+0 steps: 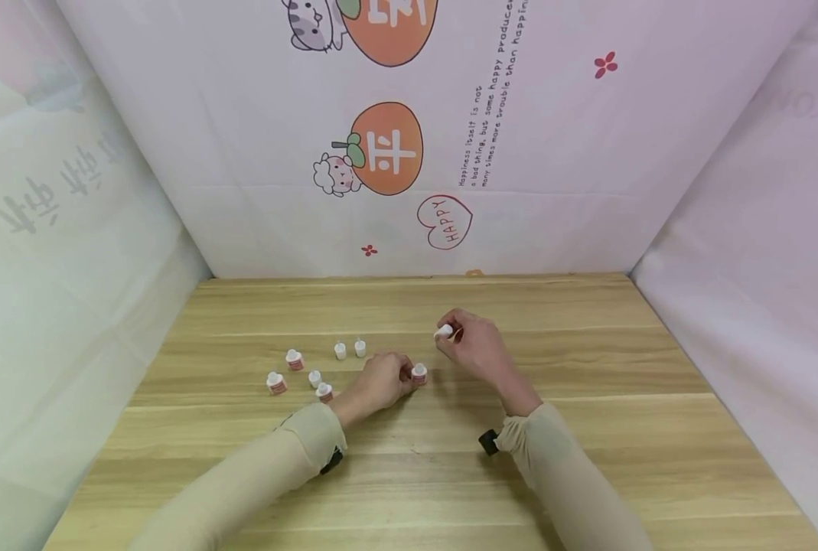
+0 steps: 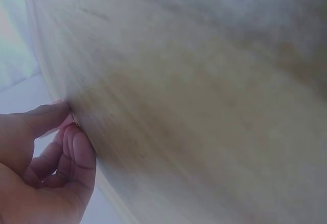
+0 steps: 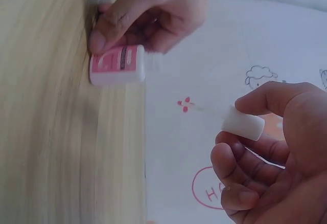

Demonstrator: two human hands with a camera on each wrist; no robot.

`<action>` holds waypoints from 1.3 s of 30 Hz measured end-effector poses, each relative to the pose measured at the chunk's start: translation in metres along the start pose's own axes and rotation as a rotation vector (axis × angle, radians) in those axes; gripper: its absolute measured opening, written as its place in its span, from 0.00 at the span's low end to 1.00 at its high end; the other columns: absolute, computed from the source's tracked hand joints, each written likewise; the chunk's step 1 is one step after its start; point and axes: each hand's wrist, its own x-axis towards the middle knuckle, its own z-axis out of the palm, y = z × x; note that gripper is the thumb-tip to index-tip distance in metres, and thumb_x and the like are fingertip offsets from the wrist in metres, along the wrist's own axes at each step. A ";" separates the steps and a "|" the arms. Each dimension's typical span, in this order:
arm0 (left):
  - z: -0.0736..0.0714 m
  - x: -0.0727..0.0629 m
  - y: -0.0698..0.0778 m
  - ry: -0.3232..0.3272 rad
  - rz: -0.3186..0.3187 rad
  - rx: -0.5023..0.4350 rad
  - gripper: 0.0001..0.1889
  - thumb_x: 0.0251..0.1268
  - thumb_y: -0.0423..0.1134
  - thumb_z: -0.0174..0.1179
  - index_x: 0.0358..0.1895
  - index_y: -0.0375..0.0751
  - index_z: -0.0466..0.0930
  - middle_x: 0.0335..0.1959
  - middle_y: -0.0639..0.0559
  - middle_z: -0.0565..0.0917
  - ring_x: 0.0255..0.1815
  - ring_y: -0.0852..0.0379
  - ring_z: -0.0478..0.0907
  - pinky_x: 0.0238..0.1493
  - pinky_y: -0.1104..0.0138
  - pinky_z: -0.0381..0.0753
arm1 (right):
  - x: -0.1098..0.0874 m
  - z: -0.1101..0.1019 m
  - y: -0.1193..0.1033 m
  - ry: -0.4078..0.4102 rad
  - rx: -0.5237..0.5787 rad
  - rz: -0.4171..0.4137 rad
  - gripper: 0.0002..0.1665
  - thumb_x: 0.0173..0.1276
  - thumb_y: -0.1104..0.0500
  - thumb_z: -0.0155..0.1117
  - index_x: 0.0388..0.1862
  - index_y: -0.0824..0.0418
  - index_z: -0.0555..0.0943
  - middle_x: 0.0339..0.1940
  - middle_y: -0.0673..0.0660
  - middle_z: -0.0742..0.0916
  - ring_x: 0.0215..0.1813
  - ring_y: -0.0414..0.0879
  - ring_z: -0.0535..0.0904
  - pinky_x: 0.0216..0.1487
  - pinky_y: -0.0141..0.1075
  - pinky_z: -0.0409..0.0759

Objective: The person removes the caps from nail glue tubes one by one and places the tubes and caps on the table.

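A small white bottle with a pink label (image 1: 418,374) stands on the wooden table, its cap off and its neck bare. My left hand (image 1: 381,380) grips it low on one side; the right wrist view shows the thumb against the pink-labelled bottle (image 3: 117,64). In the left wrist view the left hand (image 2: 56,157) mostly hides the bottle. My right hand (image 1: 476,348) pinches a white cap (image 1: 444,331) between thumb and fingers, above the table and apart from the bottle. A thin, pale applicator sticks out of the white cap (image 3: 243,124) in the right wrist view.
Left of my left hand stand three more uncapped bottles (image 1: 294,360), one beside the left forearm. Three white caps (image 1: 360,349) rest near them with thin stems upward. A printed white cloth (image 1: 532,229) rises behind the wooden table (image 1: 588,459) and on both sides.
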 end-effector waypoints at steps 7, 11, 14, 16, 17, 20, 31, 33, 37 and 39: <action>0.001 -0.001 0.001 -0.014 -0.014 -0.017 0.08 0.63 0.44 0.69 0.32 0.45 0.85 0.28 0.56 0.85 0.28 0.64 0.77 0.33 0.69 0.76 | 0.005 0.004 0.008 -0.041 -0.038 -0.017 0.08 0.67 0.53 0.65 0.41 0.54 0.83 0.30 0.50 0.85 0.31 0.42 0.76 0.35 0.36 0.74; 0.001 -0.003 0.001 -0.021 -0.014 -0.017 0.07 0.63 0.42 0.69 0.33 0.44 0.85 0.28 0.55 0.85 0.29 0.63 0.77 0.34 0.69 0.77 | 0.005 0.007 0.010 -0.033 -0.050 -0.031 0.06 0.66 0.54 0.66 0.39 0.54 0.84 0.31 0.50 0.85 0.31 0.41 0.76 0.36 0.36 0.75; 0.001 -0.003 0.001 -0.022 -0.018 -0.007 0.06 0.62 0.42 0.69 0.33 0.44 0.85 0.29 0.55 0.86 0.30 0.63 0.78 0.35 0.68 0.77 | 0.006 0.009 0.012 -0.034 -0.058 -0.023 0.06 0.65 0.53 0.66 0.38 0.53 0.83 0.30 0.49 0.85 0.30 0.41 0.75 0.36 0.36 0.73; 0.001 -0.003 0.001 -0.021 -0.021 0.003 0.06 0.62 0.42 0.69 0.33 0.44 0.85 0.29 0.55 0.85 0.30 0.63 0.78 0.35 0.68 0.77 | 0.006 0.010 0.013 -0.043 -0.068 -0.018 0.07 0.65 0.53 0.65 0.39 0.53 0.83 0.30 0.49 0.85 0.30 0.41 0.75 0.36 0.36 0.73; 0.001 -0.003 0.001 -0.020 -0.019 0.008 0.06 0.62 0.42 0.69 0.33 0.44 0.85 0.29 0.55 0.86 0.30 0.62 0.78 0.35 0.68 0.77 | 0.007 0.011 0.013 -0.052 -0.074 -0.011 0.07 0.65 0.53 0.65 0.39 0.52 0.83 0.31 0.49 0.85 0.30 0.42 0.75 0.36 0.37 0.73; -0.001 -0.004 0.001 -0.020 -0.013 0.025 0.06 0.62 0.40 0.69 0.34 0.43 0.85 0.30 0.54 0.86 0.31 0.61 0.78 0.36 0.67 0.77 | 0.007 0.014 0.015 -0.078 -0.092 0.003 0.09 0.67 0.53 0.63 0.42 0.53 0.85 0.38 0.52 0.88 0.36 0.45 0.80 0.41 0.41 0.78; -0.009 -0.013 0.001 -0.036 -0.032 0.071 0.10 0.61 0.44 0.70 0.39 0.42 0.85 0.37 0.51 0.87 0.39 0.56 0.82 0.46 0.62 0.81 | 0.011 0.019 0.017 -0.130 -0.144 0.012 0.10 0.67 0.53 0.65 0.44 0.55 0.82 0.36 0.51 0.86 0.37 0.45 0.79 0.43 0.41 0.78; -0.010 -0.015 0.000 -0.036 -0.030 0.085 0.10 0.61 0.44 0.70 0.40 0.42 0.85 0.36 0.51 0.86 0.38 0.56 0.81 0.46 0.62 0.81 | 0.012 0.021 0.018 -0.135 -0.138 0.021 0.10 0.66 0.54 0.67 0.44 0.56 0.82 0.35 0.51 0.86 0.37 0.44 0.80 0.43 0.40 0.78; -0.011 -0.017 0.000 -0.042 -0.030 0.115 0.11 0.61 0.44 0.70 0.40 0.42 0.85 0.35 0.52 0.84 0.37 0.56 0.79 0.44 0.62 0.79 | 0.013 0.025 0.020 -0.147 -0.112 0.033 0.09 0.65 0.56 0.70 0.42 0.57 0.83 0.34 0.51 0.87 0.37 0.44 0.81 0.44 0.40 0.79; -0.012 -0.018 0.001 -0.047 -0.031 0.130 0.11 0.60 0.45 0.70 0.40 0.43 0.85 0.35 0.53 0.83 0.37 0.56 0.79 0.44 0.62 0.79 | 0.014 0.027 0.020 -0.149 -0.102 0.032 0.08 0.64 0.57 0.71 0.40 0.57 0.83 0.33 0.51 0.87 0.36 0.43 0.81 0.44 0.40 0.79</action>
